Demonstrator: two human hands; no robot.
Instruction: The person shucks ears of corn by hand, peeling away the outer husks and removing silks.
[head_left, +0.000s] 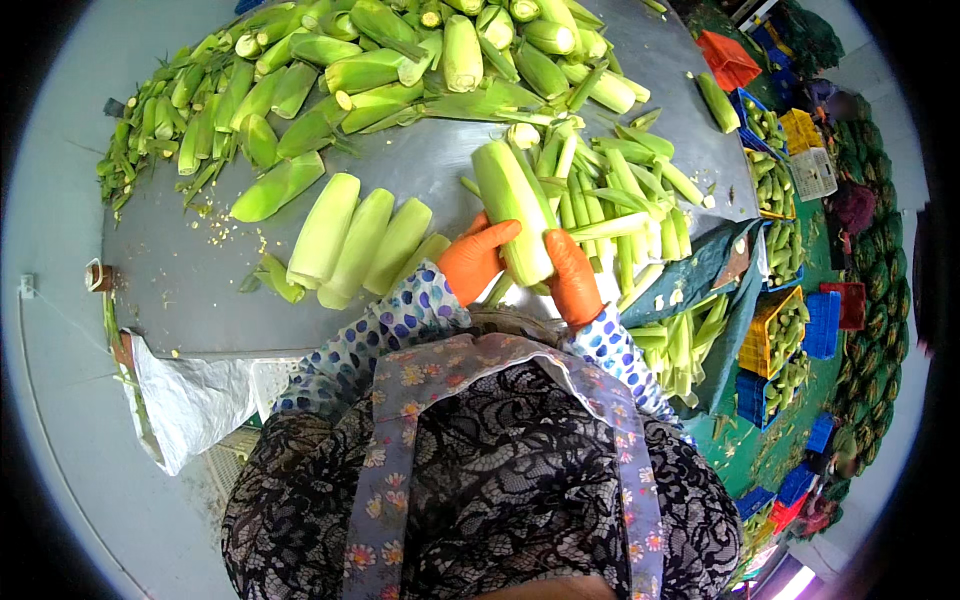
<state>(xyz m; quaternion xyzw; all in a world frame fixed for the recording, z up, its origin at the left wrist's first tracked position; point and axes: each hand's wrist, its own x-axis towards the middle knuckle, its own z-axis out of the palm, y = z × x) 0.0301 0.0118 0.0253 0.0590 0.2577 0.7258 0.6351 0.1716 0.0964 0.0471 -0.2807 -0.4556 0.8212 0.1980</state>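
An ear of corn in pale green husk (513, 210) is held between my two orange-gloved hands, tilted with its far end up and to the left. My left hand (478, 259) grips its left side near the lower end. The right side is gripped by my right hand (574, 277), thumb along the husk. Left of my left hand, several trimmed ears of corn (360, 244) lie side by side on the metal table (217, 292). Beyond my right hand is a heap of loose husk leaves and stalk pieces (607, 195).
A large pile of unhusked corn (390, 67) covers the table's far side. At right hangs a dark green cloth bag (675, 289) with husks. Plastic crates (772, 330) of corn stand on the green floor, near stacked net sacks (874, 262). A white sack (187, 405) hangs at the left edge.
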